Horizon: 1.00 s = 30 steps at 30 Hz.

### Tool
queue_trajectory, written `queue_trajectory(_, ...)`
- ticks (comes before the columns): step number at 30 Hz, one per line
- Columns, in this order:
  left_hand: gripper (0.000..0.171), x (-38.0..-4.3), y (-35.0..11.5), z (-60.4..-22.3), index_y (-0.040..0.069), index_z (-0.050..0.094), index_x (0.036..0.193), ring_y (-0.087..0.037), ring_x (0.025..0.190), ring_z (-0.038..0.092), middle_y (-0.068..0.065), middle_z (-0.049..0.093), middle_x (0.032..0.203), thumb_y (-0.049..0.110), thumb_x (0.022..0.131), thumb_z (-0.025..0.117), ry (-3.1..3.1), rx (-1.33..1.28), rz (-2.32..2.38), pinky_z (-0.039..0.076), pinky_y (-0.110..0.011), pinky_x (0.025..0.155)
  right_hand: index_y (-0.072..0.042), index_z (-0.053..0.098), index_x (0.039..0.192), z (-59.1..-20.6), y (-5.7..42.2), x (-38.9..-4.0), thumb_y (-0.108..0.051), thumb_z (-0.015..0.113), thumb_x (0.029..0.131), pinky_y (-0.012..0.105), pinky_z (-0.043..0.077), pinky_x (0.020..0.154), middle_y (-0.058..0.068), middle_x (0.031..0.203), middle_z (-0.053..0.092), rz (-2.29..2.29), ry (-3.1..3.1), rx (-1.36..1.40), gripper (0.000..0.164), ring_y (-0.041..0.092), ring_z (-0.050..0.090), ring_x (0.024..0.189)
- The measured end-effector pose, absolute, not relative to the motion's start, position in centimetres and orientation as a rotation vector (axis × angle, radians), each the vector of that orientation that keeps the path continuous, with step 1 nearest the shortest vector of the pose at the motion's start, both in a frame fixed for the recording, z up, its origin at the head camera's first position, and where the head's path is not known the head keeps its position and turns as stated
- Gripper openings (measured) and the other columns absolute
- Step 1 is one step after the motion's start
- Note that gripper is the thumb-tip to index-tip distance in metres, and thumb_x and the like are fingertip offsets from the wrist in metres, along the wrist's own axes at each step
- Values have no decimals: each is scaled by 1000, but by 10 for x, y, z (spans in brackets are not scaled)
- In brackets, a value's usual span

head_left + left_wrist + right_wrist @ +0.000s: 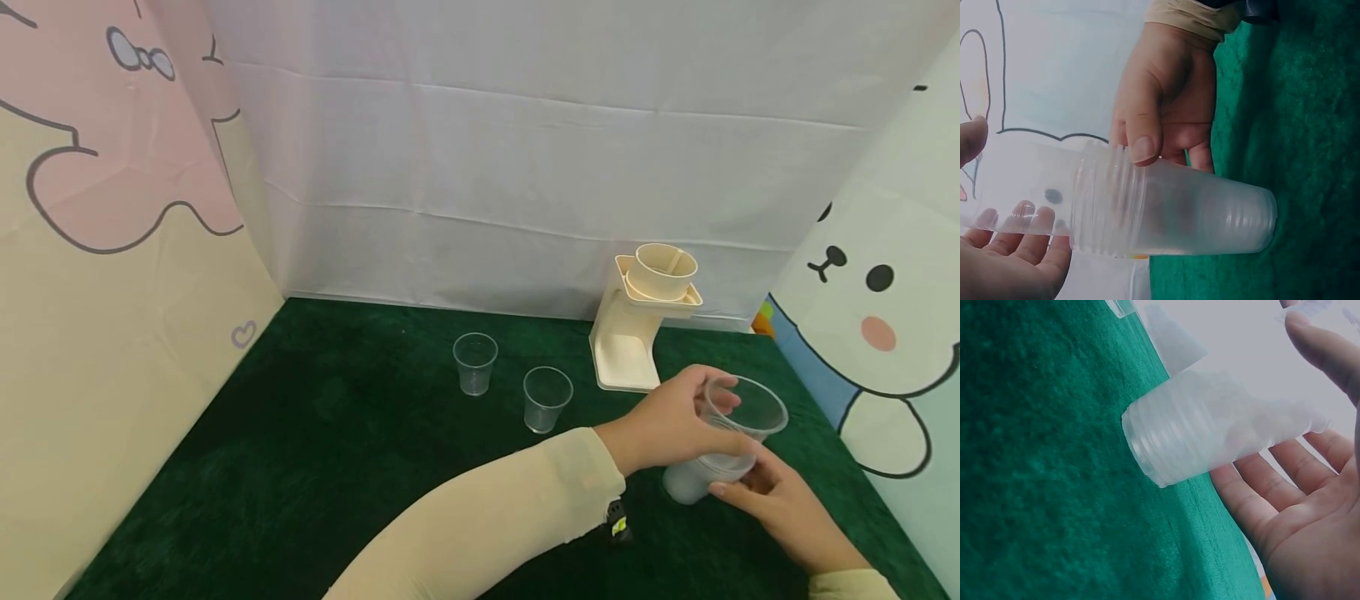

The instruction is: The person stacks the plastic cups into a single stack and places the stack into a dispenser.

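Toward the right of the head view, my left hand [678, 425] grips a clear plastic cup [753, 406] near its rim. This cup stands partly out of a stack of nested clear plastic cups [686, 482]. My right hand [791, 512] holds the stack from the right, thumb in front. In the left wrist view, the right thumb [1142, 147] presses by the stacked rims [1104, 200], while the left fingers [1029, 240] lie along the upper cup. The stack's tapered base [1147, 447] is tilted low over the green cloth in the right wrist view.
Two single clear cups stand upright on the green cloth [300, 467], one farther back [475, 367] and one nearer [546, 404]. Behind my hands is a cream stand [626, 354] with a round cream holder [660, 275] on top. Fabric walls [487, 158] enclose the table's back and sides.
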<state>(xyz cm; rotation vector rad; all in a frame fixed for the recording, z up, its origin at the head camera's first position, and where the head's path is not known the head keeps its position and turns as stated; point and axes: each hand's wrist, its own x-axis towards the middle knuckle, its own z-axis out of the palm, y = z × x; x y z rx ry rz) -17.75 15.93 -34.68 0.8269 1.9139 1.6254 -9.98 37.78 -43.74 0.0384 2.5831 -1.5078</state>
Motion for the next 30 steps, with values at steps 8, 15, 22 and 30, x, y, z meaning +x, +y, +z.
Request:
queue_trajectory(8,60,-178,159,-351,28,50,143,6,113,53,22,61,125,21,92,80,1924,859,1618,47,-18,96,5,25,156,-439,378,-100,-19,65,104,27,58,78,27,143,47,-1504,2610,34,70,0,62,102)
queue_trajectory(15,60,-177,161,-358,28,51,144,4,119,52,22,61,127,22,92,81,1959,849,1610,46,-20,98,5,27,155,-440,378,-99,-19,66,104,27,58,79,23,141,50,-1512,2605,52,69,1,63,101)
queue_trajectory(22,60,-174,163,-371,29,52,142,3,118,53,21,60,129,23,90,83,1995,772,1587,49,-23,94,5,30,153,-443,379,-100,-15,66,103,27,59,80,-16,127,55,-1598,2581,-8,64,0,63,104)
queue_trajectory(30,61,-173,170,-388,30,55,139,3,116,52,22,55,133,27,87,86,2064,720,1545,51,-24,94,4,27,155,-441,380,-102,-18,65,104,28,59,82,11,142,50,-1592,2566,-42,67,-1,62,108)
